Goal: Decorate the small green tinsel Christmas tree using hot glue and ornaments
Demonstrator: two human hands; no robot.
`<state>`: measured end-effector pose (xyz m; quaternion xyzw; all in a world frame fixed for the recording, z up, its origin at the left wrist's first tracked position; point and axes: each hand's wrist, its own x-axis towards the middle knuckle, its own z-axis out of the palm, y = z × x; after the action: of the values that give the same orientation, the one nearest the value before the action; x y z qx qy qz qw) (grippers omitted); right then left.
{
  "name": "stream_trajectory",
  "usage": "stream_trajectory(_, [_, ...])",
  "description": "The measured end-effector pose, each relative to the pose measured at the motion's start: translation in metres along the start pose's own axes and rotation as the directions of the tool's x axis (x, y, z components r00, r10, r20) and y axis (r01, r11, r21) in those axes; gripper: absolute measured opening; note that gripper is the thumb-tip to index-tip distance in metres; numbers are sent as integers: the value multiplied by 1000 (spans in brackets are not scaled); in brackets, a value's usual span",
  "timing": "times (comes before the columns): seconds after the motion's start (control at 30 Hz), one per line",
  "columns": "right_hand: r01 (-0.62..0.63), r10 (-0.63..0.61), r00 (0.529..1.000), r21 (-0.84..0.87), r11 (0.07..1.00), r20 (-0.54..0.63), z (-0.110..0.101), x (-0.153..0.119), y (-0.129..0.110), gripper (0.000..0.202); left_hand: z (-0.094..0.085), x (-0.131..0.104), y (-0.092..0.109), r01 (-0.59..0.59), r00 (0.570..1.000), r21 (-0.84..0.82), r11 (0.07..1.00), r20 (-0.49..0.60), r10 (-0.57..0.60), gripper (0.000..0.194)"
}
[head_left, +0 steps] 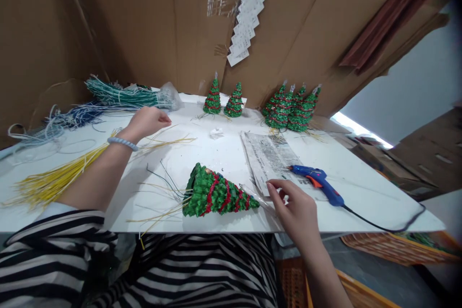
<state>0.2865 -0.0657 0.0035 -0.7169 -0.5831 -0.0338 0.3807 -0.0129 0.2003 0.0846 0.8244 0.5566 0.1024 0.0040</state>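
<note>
A green Christmas tree figurine [220,193] with red garland lies on its side at the table's front, base to the left. Thin yellow and dark green wires [159,215] stick out of its base. My right hand [298,207] is at its tip, fingers curled beside a clear plastic piece [266,206]; whether they grip it is hard to see. Farther back on the left, my left hand [147,121] is closed, fingertips together, above loose yellow wires [173,141]. What it pinches, if anything, is too small to name.
A blue glue gun [319,180] lies with its nozzle on folded newspaper [269,154]. More tree figurines stand behind, two in the middle [212,98] and several at right [290,110]. Yellow [65,175], blue [77,115] and green wire bundles [122,94] lie left. Cardboard walls [144,24] rise behind.
</note>
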Motion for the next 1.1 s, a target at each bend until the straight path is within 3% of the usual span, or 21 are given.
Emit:
stream_trajectory(0.17, [7,-3,999,77,997,-50,-1,-2,-4,27,-34,-21,15,-38,982,-29,999,-188,32,31])
stream_trajectory(0.27, [13,-1,997,170,985,-74,-5,-3,-12,24,-51,-44,33,-50,935,-59,997,-355,26,37])
stream_trajectory(0.33, [0,13,999,272,962,-49,-8,-4,-22,23,-60,-65,52,-74,883,-93,993,-469,22,39])
stream_trajectory(0.4, [-16,1,999,420,907,36,-11,-6,-36,23,-62,-93,76,-257,806,-173,951,-581,112,32])
stream_trajectory(0.47, [-13,-99,983,596,803,155,-13,-11,-54,26,-58,-128,101,-393,714,-160,906,-674,191,19])
stream_trajectory(0.5, [-9,-175,963,675,737,204,-14,-14,-64,28,-53,-145,113,-453,695,-130,882,-671,258,13])
stream_trajectory(0.53, [9,-249,945,747,665,210,-14,-18,-72,33,-46,-163,122,-477,702,-143,867,-656,278,10])
stream_trajectory(0.6, [0,-308,927,821,572,214,-13,-27,-85,43,-31,-193,135,-634,700,-224,740,-572,427,15])
stream_trajectory(0.7, [-2,-263,949,835,550,175,-10,-38,-90,46,-10,-221,135,-714,692,-334,616,-474,545,19])
stream_trajectory(0.77, [17,-205,971,814,580,126,-8,-43,-85,44,-1,-228,126,-706,706,-371,604,-435,558,22])
stream_trajectory(0.87, [6,-52,998,805,593,30,-9,-43,-71,41,6,-230,109,-624,781,-456,635,-330,530,23])
stream_trajectory(1.0, [61,210,961,881,470,-179,-13,-39,-57,40,12,-229,89,-520,836,-570,636,-186,517,25])
stream_trajectory(1.1, [62,127,983,898,435,-130,-13,-43,-56,34,15,-228,90,-473,855,-639,607,-167,491,24])
